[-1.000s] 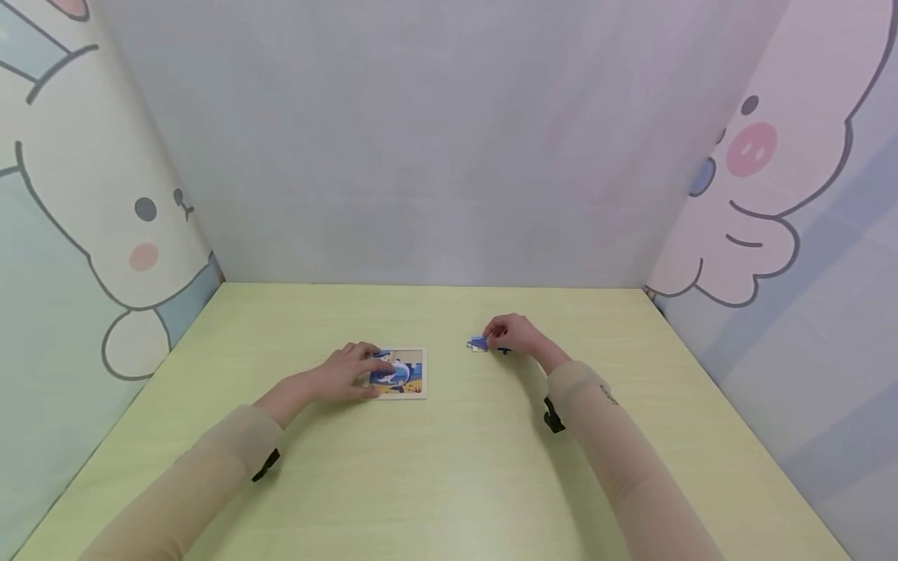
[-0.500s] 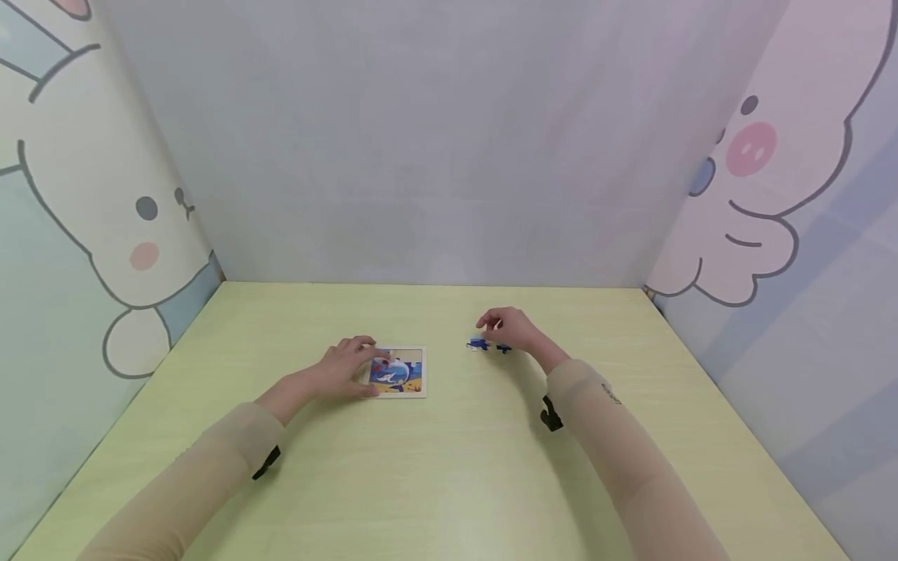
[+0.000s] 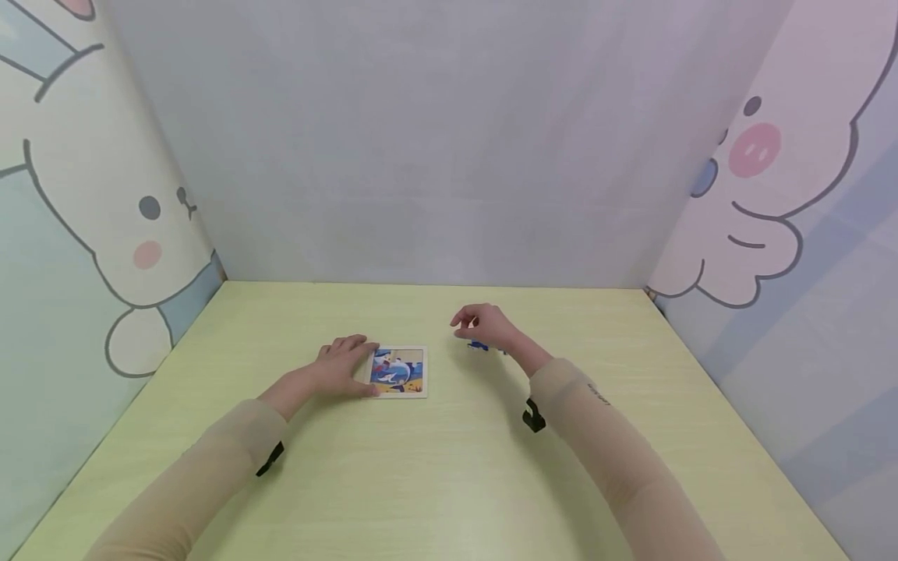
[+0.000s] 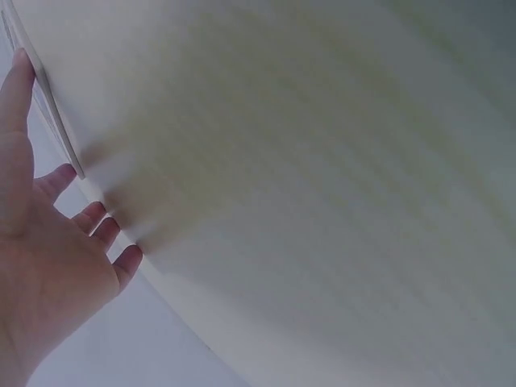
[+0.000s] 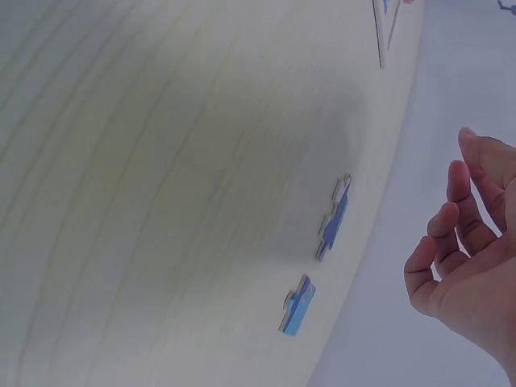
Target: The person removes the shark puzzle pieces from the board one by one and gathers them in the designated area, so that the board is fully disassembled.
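A small framed jigsaw puzzle (image 3: 403, 375) with a blue and white sea-animal picture lies on the table, a beige patch near its top edge. My left hand (image 3: 340, 368) is at its left side, thumb by the lower corner and fingers spread by the upper one. In the left wrist view, the thumb and a fingertip touch the frame (image 4: 53, 105). My right hand (image 3: 487, 325) hovers above the table, fingers loosely bent and tips apart, with nothing visible between them. Beneath it lie loose puzzle pieces, one dark blue (image 5: 334, 222) and one light blue (image 5: 298, 306).
The pale yellow table (image 3: 449, 475) meets a plain grey backdrop (image 3: 435, 156) at the rear. Side panels with a cartoon rabbit (image 3: 105, 195) and a cartoon pig (image 3: 793, 156) flank it.
My right hand has lifted off the loose pieces and shifted left toward the puzzle. The left fingers have drawn back from over the picture to its left edge.
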A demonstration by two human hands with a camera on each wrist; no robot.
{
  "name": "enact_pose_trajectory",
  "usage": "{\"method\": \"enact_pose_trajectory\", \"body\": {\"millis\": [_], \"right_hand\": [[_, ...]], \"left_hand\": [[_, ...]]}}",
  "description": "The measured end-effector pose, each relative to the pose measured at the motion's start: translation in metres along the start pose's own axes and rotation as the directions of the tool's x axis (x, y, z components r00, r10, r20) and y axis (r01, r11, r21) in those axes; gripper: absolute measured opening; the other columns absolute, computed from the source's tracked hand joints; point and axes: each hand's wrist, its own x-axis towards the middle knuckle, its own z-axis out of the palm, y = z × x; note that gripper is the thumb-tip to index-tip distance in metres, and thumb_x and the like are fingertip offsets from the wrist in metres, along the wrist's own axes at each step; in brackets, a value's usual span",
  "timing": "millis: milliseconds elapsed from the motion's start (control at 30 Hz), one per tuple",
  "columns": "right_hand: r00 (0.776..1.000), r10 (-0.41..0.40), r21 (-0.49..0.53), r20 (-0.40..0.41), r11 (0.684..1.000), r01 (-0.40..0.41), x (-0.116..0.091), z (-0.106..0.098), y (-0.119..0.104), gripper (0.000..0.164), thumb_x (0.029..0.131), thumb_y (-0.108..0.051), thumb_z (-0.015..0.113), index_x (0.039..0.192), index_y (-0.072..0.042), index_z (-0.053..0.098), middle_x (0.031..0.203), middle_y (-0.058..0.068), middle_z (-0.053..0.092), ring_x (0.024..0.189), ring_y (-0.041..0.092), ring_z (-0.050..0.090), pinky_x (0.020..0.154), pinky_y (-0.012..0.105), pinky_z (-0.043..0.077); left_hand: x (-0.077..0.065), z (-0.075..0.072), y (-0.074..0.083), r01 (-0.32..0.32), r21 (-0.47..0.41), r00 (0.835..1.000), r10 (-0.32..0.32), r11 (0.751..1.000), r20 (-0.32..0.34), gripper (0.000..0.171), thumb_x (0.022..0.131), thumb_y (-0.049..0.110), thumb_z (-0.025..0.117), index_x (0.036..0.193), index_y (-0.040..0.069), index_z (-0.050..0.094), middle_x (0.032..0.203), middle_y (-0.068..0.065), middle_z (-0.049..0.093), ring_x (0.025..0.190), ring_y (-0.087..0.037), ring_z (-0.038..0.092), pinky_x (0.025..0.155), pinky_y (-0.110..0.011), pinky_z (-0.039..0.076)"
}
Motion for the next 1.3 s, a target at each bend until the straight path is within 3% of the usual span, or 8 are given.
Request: {"method": "enact_pose_trajectory", "body": {"millis": [167,500,767,1000,1300], "right_hand": [[1.000,-0.012,-0.006,-0.013,1.000,0.011,0.002,0.011,-0.012,0.021,0.086,-0.018,0.070,0.104,-0.007,0.069,0.087,0.001,0.065,0.074,0.016,0.049,0.064,0.026,0.041],[0.998,-0.058,0.023,0.013,0.998,0.058,0.014,0.045,-0.030,0.021,0.085,-0.018,0.071,0.104,-0.010,0.070,0.098,0.000,0.065,0.092,0.016,0.054,0.086,0.031,0.045],[0.997,-0.021,0.070,0.068,0.997,0.017,0.023,0.067,-0.046,0.017,0.087,-0.018,0.069,0.103,-0.015,0.070,0.099,-0.003,0.066,0.091,0.013,0.054,0.079,0.025,0.046],[0.994,0.023,0.063,0.109,0.998,-0.030,0.030,0.082,-0.051,0.015,0.087,-0.022,0.069,0.102,-0.019,0.070,0.095,-0.005,0.064,0.087,0.012,0.054,0.076,0.023,0.047],[0.987,-0.023,0.019,0.158,1.000,0.021,0.040,0.089,-0.048,0.014,0.088,-0.025,0.068,0.100,-0.019,0.070,0.095,-0.008,0.064,0.085,0.009,0.053,0.076,0.022,0.044]], "left_hand": [[0.001,0.001,-0.001,-0.007,-0.001,1.000,0.007,1.000,0.002,0.096,0.074,0.063,0.067,0.147,0.011,0.032,0.151,-0.022,0.024,0.136,-0.045,0.021,0.103,-0.065,0.020],[0.003,0.001,-0.006,-0.008,0.014,1.000,0.008,1.000,-0.010,0.095,0.074,0.070,0.062,0.147,0.015,0.034,0.150,-0.019,0.027,0.135,-0.043,0.024,0.103,-0.064,0.022],[0.003,-0.001,-0.010,-0.007,-0.024,1.000,0.007,1.000,-0.003,0.083,0.079,0.063,0.063,0.145,0.019,0.038,0.150,-0.015,0.028,0.134,-0.041,0.024,0.102,-0.064,0.022],[0.006,0.000,-0.013,-0.013,-0.032,1.000,0.013,0.999,-0.022,0.084,0.076,0.064,0.064,0.144,0.021,0.040,0.149,-0.014,0.030,0.134,-0.041,0.025,0.101,-0.064,0.023],[0.008,-0.001,-0.013,-0.004,-0.042,1.000,0.003,0.999,-0.013,0.083,0.076,0.062,0.066,0.144,0.021,0.040,0.149,-0.015,0.029,0.134,-0.041,0.024,0.101,-0.064,0.022]]}}
